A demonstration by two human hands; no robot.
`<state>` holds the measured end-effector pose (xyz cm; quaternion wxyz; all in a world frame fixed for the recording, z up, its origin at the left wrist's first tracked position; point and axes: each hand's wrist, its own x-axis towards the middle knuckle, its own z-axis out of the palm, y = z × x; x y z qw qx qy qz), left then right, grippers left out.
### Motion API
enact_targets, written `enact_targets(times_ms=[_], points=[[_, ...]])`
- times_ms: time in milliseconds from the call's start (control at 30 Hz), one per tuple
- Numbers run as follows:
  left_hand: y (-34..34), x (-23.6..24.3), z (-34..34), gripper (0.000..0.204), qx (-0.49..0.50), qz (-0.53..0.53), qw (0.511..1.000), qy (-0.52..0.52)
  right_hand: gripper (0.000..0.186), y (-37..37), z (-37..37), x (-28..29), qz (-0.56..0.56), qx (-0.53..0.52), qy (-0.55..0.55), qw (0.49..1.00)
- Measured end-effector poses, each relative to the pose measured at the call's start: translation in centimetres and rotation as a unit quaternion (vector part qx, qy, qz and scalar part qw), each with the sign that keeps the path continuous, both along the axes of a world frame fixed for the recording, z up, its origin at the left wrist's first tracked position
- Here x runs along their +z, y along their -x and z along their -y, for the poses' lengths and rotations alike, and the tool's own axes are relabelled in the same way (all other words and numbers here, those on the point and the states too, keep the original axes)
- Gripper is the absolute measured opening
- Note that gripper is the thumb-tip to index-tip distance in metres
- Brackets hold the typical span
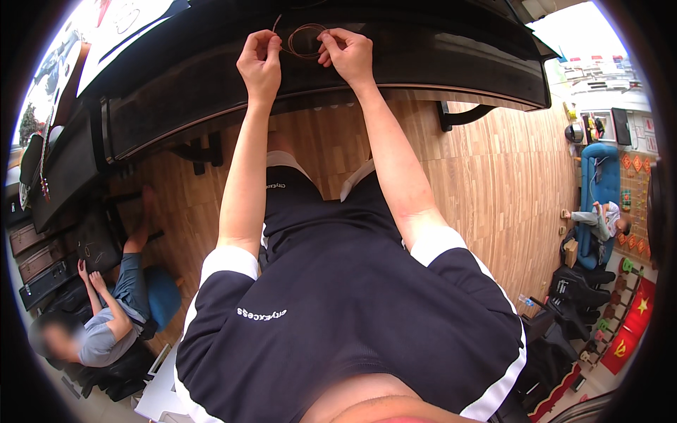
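A: First entry?
B: One thin copper-coloured wire coil [290,42], between the two hands, in front of a glossy black panel [423,60].
A: The left hand [260,67]?
B: Thumb and fingertips pinched on the wire, a short end [276,23] projecting above.
A: The right hand [348,56]?
B: Pinched at the coil's right edge, lower fingers curled.
A: Coil touching panel?
B: Cannot tell from this angle.

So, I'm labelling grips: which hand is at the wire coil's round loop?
The right hand, pinching the loop of the wire coil; the left hand instead holds a stretch whose end sticks out past it.
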<state>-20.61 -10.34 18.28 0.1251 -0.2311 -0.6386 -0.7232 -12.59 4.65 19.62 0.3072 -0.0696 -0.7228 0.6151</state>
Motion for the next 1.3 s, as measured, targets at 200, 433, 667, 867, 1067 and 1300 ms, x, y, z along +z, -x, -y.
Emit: enact_targets(times_ms=[200, 433, 667, 867, 1067, 1300], points=[[0.0, -0.1, 0.3, 0.009, -0.041, 0.039, 0.998, -0.029, 0.017, 0.4, -0.9, -0.7, -0.049, 0.017, 0.115, 0.992], [-0.7, 0.8, 0.2, 0.013, -0.047, 0.065, 0.996, -0.047, 0.019, 0.3, -1.2, -0.4, -0.071, 0.032, 0.137, 0.988], [-0.4, 0.6, 0.3, 0.016, -0.043, 0.063, 0.996, -0.04, 0.019, 0.4, -1.5, -0.8, -0.076, 0.048, 0.127, 0.988], [-0.6, 0.7, 0.1, 0.019, -0.044, 0.046, 0.998, -0.02, 0.02, 0.1, -1.5, -0.6, -0.1, 0.062, 0.102, 0.988], [-3.7, 3.5, 1.1, 0.059, -0.009, -0.111, 0.988, 0.106, 0.02, -6.1, -0.4, 1.6, -0.036, 0.05, 0.058, 0.996], [-13.1, 6.7, 2.3, 0.074, -0.369, -0.046, 0.926, 0.064, 0.014, -17.0, 1.0, 5.6, 0.088, 0.096, 0.051, 0.99]])
